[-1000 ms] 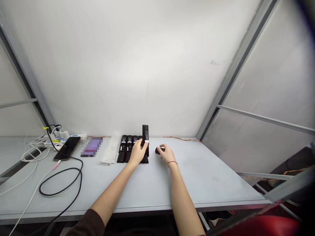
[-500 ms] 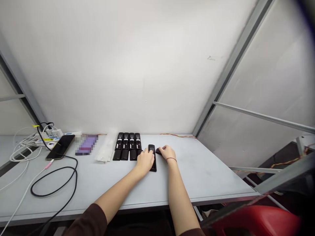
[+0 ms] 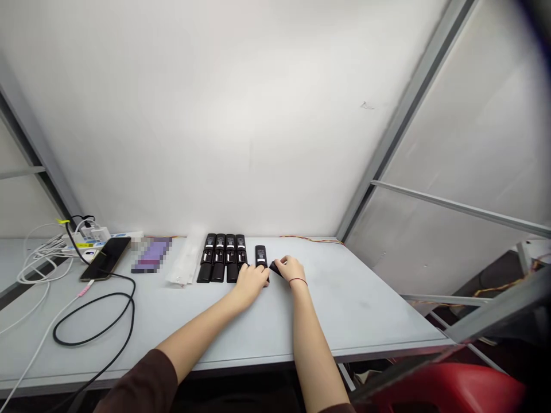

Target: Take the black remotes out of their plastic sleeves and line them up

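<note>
1. Step in hand: lone remote (image 3: 260, 256), black, lay flat on table (image 3: 353, 312), long axis pointing 12 o'clock, handled apart from remote row (image 3: 221, 258) of 4 at its 9 o'clock; narrow gap between them.
2. L hand (image 3: 250, 282), at remote's 7 o'clock, lay curled over its lower end, touching it; firm grip or light contact: cannot tell.
3. R hand (image 3: 290, 271), at remote's 3 o'clock, had fingers closed on dark item (image 3: 275, 268).
4. Next-move judgement: any slide of remote toward 9 o'clock would call for L hand guiding it square to row.
5. Hidden: remote's lower end under L hand; most of dark item inside R hand, its kind unclear.
6. Far 9 o'clock: packet (image 3: 187, 261), pixelated purple item (image 3: 151, 255), phone (image 3: 105, 258).
</note>
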`<state>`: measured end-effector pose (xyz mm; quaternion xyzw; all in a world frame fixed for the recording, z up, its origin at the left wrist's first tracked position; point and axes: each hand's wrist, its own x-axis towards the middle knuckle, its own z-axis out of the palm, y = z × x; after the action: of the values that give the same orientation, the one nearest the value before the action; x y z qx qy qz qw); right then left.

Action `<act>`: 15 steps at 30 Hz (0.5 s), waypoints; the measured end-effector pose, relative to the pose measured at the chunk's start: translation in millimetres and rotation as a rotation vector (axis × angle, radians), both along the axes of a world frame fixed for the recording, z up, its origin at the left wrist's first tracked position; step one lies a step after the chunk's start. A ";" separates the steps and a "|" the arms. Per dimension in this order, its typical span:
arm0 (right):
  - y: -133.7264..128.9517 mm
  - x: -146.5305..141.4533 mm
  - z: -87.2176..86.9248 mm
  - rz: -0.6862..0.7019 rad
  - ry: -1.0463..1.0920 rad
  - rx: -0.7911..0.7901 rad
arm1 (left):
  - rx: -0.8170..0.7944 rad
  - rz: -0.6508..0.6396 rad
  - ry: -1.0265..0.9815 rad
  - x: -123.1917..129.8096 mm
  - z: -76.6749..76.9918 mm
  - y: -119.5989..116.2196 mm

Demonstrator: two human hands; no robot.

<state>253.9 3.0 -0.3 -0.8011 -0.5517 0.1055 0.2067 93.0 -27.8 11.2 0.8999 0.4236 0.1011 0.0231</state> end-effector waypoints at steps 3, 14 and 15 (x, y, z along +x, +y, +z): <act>-0.2 -4.2 0.0 0.015 0.020 -0.010 | 0.002 0.092 -0.014 1.7 -0.9 21.4; -3.7 -17.9 2.9 0.097 0.063 -0.020 | -0.061 0.200 -0.125 9.1 -0.3 44.2; -4.1 -18.4 3.4 0.099 0.065 -0.024 | -0.060 0.205 -0.123 8.6 0.2 45.4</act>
<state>235.5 -1.1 3.1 -0.7714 -0.5825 0.1479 0.2093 101.7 17.7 11.4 0.8428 0.5141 0.1453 0.0653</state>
